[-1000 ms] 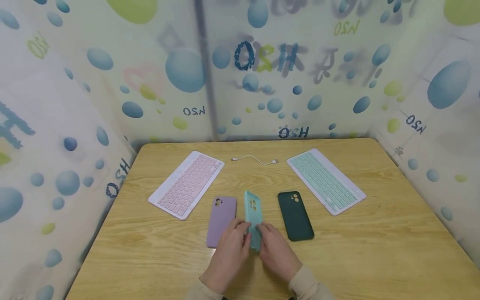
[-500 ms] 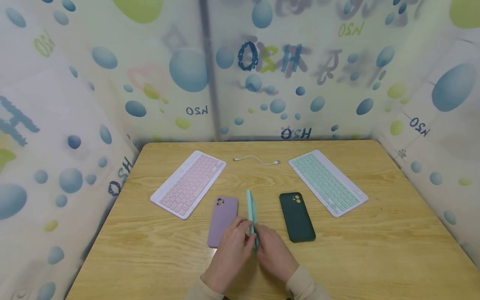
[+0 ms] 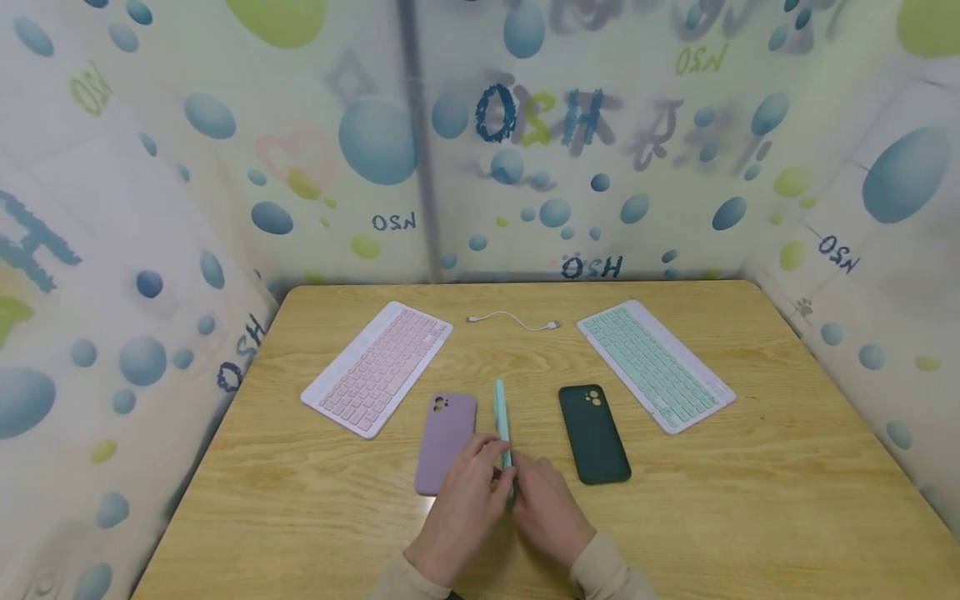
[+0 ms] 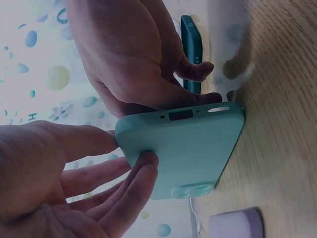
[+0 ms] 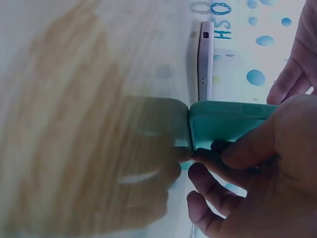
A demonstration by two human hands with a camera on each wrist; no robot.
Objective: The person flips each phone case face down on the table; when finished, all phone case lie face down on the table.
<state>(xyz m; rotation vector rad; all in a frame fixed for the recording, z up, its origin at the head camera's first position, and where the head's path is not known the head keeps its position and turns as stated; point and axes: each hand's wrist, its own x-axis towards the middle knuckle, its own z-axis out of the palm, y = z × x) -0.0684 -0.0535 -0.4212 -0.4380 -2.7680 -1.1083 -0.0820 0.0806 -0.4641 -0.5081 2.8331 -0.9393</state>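
Note:
A mint-green phone case (image 3: 501,408) stands on its long edge on the table, so only its narrow side faces the head camera. My left hand (image 3: 468,492) pinches it from the left; in the left wrist view the fingers press the outer back, near the end with the port cut-outs. On the other side my right hand (image 3: 547,508) grips the near lower part, and the right wrist view shows its thumb (image 5: 245,151) against the case's inner face. A purple phone case (image 3: 446,442) lies flat to the left, a dark green one (image 3: 595,433) to the right.
Farther back lie a white keyboard with pink keys (image 3: 382,367) on the left and one with mint keys (image 3: 656,367) on the right. A short white cable (image 3: 513,318) lies between them. Patterned fabric walls (image 3: 555,167) border the wooden table (image 3: 712,500).
The mint case has turned from showing its back with the camera cut-outs to standing edge-on. Both hands have kept hold of it, and the other things lie where they were.

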